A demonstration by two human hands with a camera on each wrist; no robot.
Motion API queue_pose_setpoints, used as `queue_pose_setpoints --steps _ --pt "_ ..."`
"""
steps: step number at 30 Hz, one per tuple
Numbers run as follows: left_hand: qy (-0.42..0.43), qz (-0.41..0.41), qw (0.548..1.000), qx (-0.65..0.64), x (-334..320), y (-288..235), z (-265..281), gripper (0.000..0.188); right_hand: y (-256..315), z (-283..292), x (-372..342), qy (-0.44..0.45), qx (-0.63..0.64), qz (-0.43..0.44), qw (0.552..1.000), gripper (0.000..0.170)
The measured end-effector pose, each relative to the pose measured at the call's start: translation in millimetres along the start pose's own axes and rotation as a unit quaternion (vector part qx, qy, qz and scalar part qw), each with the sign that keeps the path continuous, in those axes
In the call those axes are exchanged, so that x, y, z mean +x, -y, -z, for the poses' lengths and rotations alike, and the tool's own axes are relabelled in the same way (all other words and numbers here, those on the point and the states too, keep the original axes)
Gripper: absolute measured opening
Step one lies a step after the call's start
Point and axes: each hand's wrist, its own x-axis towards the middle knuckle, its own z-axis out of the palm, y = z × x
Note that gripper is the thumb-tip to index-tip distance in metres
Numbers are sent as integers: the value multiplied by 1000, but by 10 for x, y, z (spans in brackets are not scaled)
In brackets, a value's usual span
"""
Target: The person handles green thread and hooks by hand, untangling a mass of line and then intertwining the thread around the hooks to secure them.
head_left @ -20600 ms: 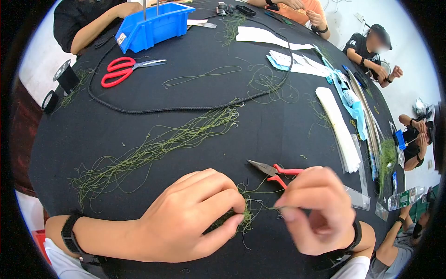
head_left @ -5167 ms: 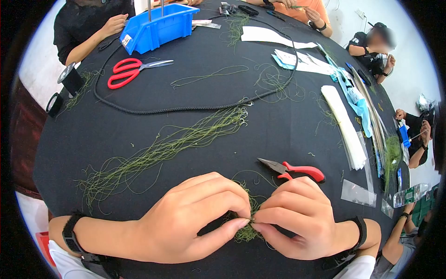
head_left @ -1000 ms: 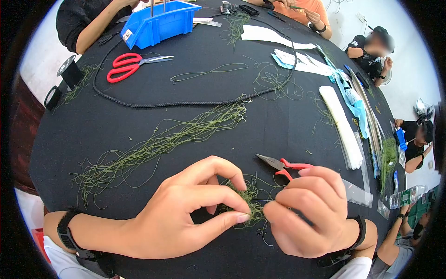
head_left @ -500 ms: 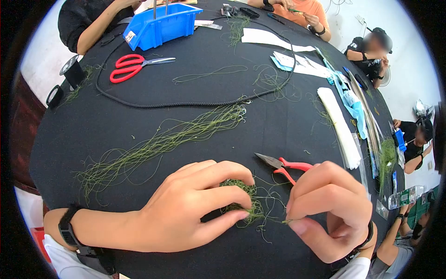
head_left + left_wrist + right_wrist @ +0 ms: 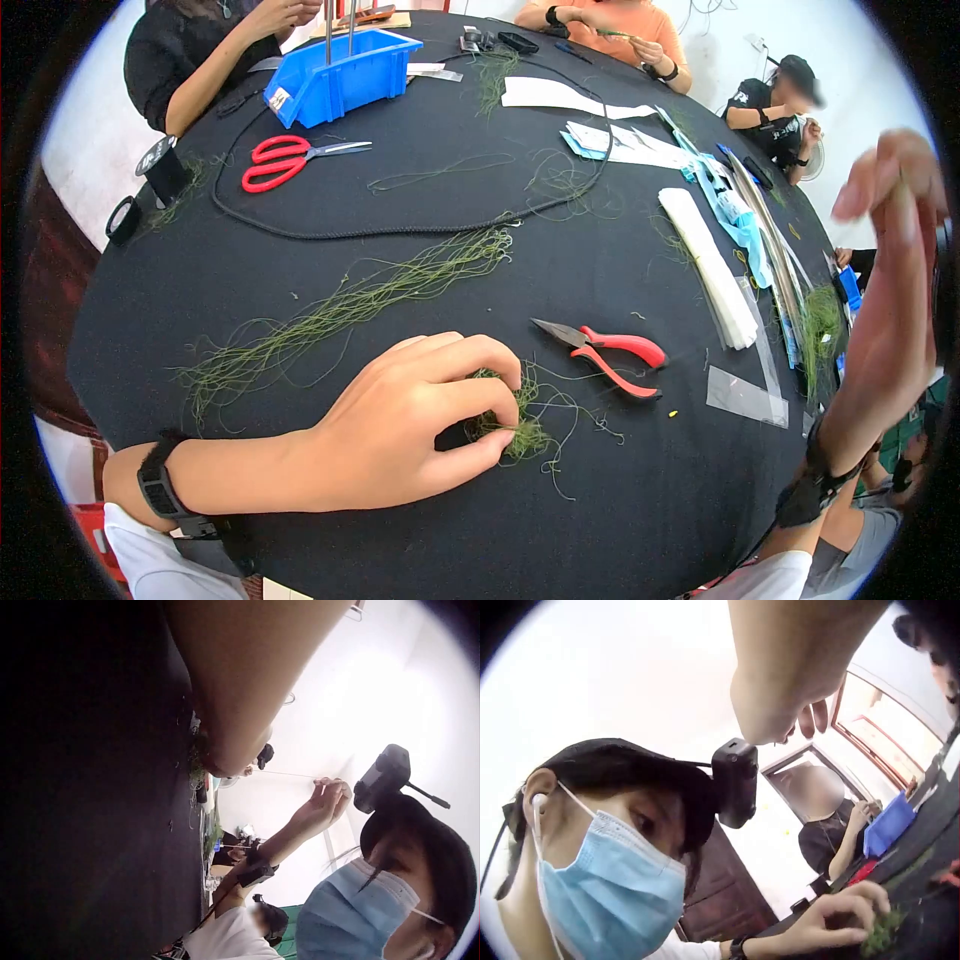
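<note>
In the head view my left hand (image 5: 410, 425) rests low at centre, thumb and fingers curled round a tangle of green thread (image 5: 528, 440). Loose ends trail from the tangle to its right. High at the right edge, my right hand (image 5: 895, 195) is raised off the table, blurred, its fingers bent together. A thin taut thread (image 5: 289, 775) reaches the pinching fingertips of my right hand (image 5: 330, 799) in the left wrist view. The right wrist view shows my left hand (image 5: 847, 919) at the tangle (image 5: 883, 932), with the raised hand (image 5: 802, 720) above.
Red-handled pliers (image 5: 640, 348) lie right of the tangle, near a clear plastic bag (image 5: 748, 397). Farther back are a long green thread bundle (image 5: 350, 300), red scissors (image 5: 275, 163), a black cord (image 5: 370, 233), a blue bin (image 5: 350, 82) and a white bundle (image 5: 708, 268). Other people sit around.
My right hand has risen from beside the tangle, far up and to the right, uncovering the pliers' handles and the plastic bag. My left hand stays at the tangle.
</note>
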Motion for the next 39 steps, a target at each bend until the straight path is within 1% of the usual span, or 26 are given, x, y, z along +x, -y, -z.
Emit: queue_pose_setpoints --steps 3,7,10,13,16,17,20,21,24,25,28,29,32,33,36,37,38,39 --pt "5 -7 1000 5 -8 12 -4 11 -104 129 30 12 -39 1 999 9" --pt "15 -6 1000 14 -9 0 1 9 -144 219 73 18 -56 1 998 10" --pt "17 -31 999 25 -20 30 -3 16 -155 271 137 12 -63 3 998 10" --pt "-9 2 1000 -2 -4 -44 -1 48 -151 319 219 -1 -63 9 998 11" --pt "-6 -3 999 -37 21 -169 106 81 -122 335 331 -16 -53 21 998 12" --pt "0 -12 996 -84 35 -177 121 91 -106 330 368 -21 -47 26 998 12" --pt "10 29 971 -237 118 -436 234 90 -46 295 515 -36 -16 38 998 13" --pt "-24 13 938 -346 134 -464 187 68 -30 266 557 -38 1 43 998 13" --pt "62 82 879 -465 68 -516 259 38 3 169 670 -42 55 52 996 14" --pt "37 77 865 -495 35 -540 248 15 15 130 706 -43 72 52 995 14" --pt "38 116 830 -544 -63 -549 278 14 -14 15 787 -46 144 48 987 15" --pt "23 124 832 -540 -61 -576 280 13 -16 -38 782 -53 197 41 978 17" --pt "21 132 836 -532 -96 -592 332 13 -153 -113 833 -46 222 49 973 15" --pt "-10 128 855 -502 -129 -646 365 13 -200 -152 846 -47 240 52 968 15" --pt "-116 155 905 -379 -244 -764 565 13 -509 -405 821 -36 273 23 961 11" --pt "-172 147 913 -339 -269 -784 612 13 -634 -522 786 -22 265 0 964 9" --pt "-197 158 911 -326 -304 -796 688 13 -729 -649 765 -8 257 -23 966 8" --pt "-205 173 916 -299 -341 -785 762 12 -729 -763 739 10 312 -38 949 7"
